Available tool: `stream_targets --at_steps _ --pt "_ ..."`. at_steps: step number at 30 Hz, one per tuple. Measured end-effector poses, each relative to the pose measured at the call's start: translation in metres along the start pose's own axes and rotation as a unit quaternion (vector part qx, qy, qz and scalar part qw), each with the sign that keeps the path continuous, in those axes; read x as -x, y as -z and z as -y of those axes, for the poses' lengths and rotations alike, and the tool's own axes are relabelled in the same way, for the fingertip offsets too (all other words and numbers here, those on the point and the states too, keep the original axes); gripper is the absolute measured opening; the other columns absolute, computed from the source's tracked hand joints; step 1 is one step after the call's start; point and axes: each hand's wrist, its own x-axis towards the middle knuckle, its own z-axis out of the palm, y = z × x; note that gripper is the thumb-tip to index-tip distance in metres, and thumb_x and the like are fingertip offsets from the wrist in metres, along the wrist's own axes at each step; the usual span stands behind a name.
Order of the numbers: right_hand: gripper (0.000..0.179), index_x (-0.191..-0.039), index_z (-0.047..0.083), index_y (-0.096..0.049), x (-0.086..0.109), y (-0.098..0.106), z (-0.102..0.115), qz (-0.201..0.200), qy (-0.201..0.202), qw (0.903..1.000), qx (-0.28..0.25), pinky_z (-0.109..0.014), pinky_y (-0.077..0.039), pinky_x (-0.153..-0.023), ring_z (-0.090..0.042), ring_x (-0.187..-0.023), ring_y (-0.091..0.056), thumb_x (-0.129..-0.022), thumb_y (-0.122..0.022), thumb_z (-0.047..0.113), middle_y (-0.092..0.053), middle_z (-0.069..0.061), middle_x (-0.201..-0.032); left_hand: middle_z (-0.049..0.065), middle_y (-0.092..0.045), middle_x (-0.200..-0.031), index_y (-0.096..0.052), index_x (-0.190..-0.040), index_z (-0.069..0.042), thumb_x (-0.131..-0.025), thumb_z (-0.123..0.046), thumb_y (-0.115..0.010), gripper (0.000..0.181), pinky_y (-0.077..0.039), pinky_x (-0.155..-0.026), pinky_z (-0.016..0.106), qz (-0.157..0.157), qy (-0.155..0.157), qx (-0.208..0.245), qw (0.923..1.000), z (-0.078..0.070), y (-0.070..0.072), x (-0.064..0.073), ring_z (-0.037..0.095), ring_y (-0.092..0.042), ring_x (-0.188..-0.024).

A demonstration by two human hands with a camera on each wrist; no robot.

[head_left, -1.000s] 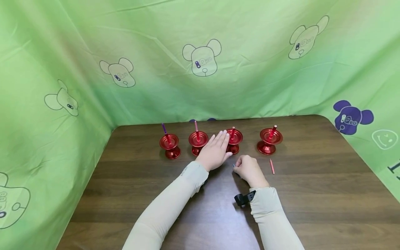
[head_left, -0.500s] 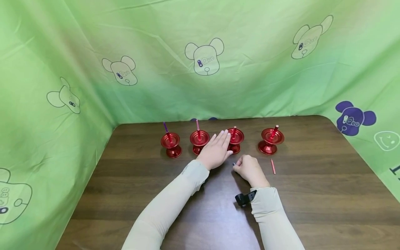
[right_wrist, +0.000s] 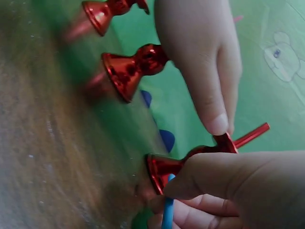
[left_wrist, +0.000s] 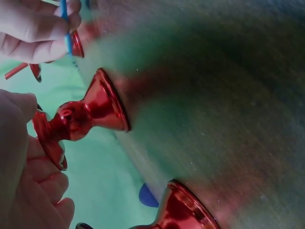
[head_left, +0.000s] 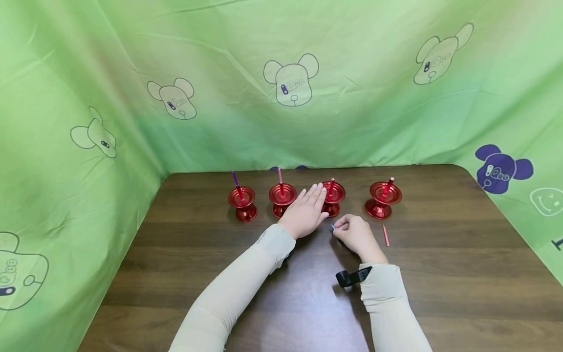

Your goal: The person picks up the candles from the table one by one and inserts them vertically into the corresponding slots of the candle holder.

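Note:
Four-legged counts aside, my left hand [head_left: 305, 210] holds the dish of a red metal candle holder [head_left: 335, 194], its thumb on the near side and fingers along the rim; part of the dish is hidden. My right hand [head_left: 357, 235] pinches a thin blue candle [right_wrist: 167, 205] between thumb and fingers, just in front of that holder; most of the candle is hidden in the head view. Left of my left hand stand a holder [head_left: 282, 192] with a pink candle [head_left: 280, 176] and a holder [head_left: 242, 195] with a purple candle [head_left: 235, 178].
Another red holder [head_left: 385, 193] with only its short red tube [head_left: 389, 184] stands to the right. A pink candle [head_left: 385, 235] lies on the wooden table [head_left: 440, 274] beside my right hand. A green printed cloth [head_left: 228, 127] hangs behind and at both sides.
My right hand has shifted slightly right and forward with the blue candle. My left hand stays at the same holder. The head view has drifted a little.

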Motion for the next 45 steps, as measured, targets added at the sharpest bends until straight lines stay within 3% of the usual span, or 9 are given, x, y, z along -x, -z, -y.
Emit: stream_targets --at_steps 9,17,24,28,35,45 --pt "0.018 -0.101 -0.009 -0.061 -0.003 0.012 -0.007 -0.01 0.013 0.9926 -0.12 -0.025 -0.05 -0.054 -0.016 -0.061 -0.063 -0.086 -0.055 0.001 -0.066 -0.02 -0.083 0.009 -0.014 -0.156 -0.015 -0.151 -0.006 -0.101 -0.044 -0.032 0.065 -0.013 -0.115 0.035 -0.017 -0.011 -0.003 0.9998 0.002 -0.002 -0.003 0.019 -0.009 -0.143" --pt "0.021 -0.108 -0.01 -0.058 -0.006 0.018 -0.006 -0.021 0.013 0.9844 -0.174 -0.021 -0.052 -0.06 -0.014 -0.069 -0.065 -0.091 -0.054 0.003 -0.064 -0.026 -0.094 0.008 -0.014 -0.156 -0.016 -0.151 -0.006 -0.1 -0.044 -0.033 0.065 -0.013 -0.115 0.035 -0.018 -0.007 0.007 0.9998 0.006 -0.001 -0.001 0.018 -0.009 -0.143" --pt "0.023 -0.11 -0.013 -0.056 -0.005 0.015 -0.005 -0.048 0.023 0.9708 -0.234 -0.019 -0.054 -0.065 -0.017 -0.075 -0.067 -0.091 -0.056 0.001 -0.062 -0.031 -0.096 0.007 -0.013 -0.157 -0.015 -0.151 -0.007 -0.1 -0.044 -0.033 0.065 -0.011 -0.115 0.035 -0.009 -0.006 0.005 0.9999 0.005 -0.004 -0.001 0.018 -0.007 -0.143" --pt "0.023 -0.109 -0.013 -0.055 -0.004 0.014 -0.006 -0.075 0.029 0.9654 -0.248 -0.02 -0.054 -0.065 -0.017 -0.074 -0.068 -0.092 -0.058 0.002 -0.062 -0.03 -0.095 0.008 -0.013 -0.156 -0.016 -0.151 -0.007 -0.1 -0.043 -0.034 0.065 -0.011 -0.115 0.035 -0.014 -0.009 0.001 0.9999 0.005 -0.005 -0.001 0.018 -0.007 -0.143" --pt "0.022 -0.11 -0.011 -0.056 -0.005 0.014 -0.005 -0.107 0.033 0.9633 -0.244 -0.016 -0.053 -0.065 -0.005 -0.072 -0.065 -0.092 -0.058 0.004 -0.063 -0.03 -0.098 0.008 -0.012 -0.157 -0.015 -0.151 -0.007 -0.1 -0.043 -0.035 0.065 -0.012 -0.115 0.035 -0.012 -0.01 0.003 0.9999 0.004 -0.007 0.001 0.018 -0.007 -0.143" --pt "0.019 -0.107 -0.013 -0.057 0.0 0.023 0.031 -0.181 0.103 0.9416 -0.265 -0.011 -0.049 -0.07 -0.016 -0.08 -0.065 -0.09 -0.057 -0.004 -0.061 -0.031 -0.097 0.009 -0.012 -0.157 -0.016 -0.151 -0.006 -0.1 -0.043 -0.034 0.065 -0.012 -0.115 0.036 -0.022 -0.011 -0.003 0.9997 0.007 -0.006 -0.001 0.019 -0.007 -0.143"
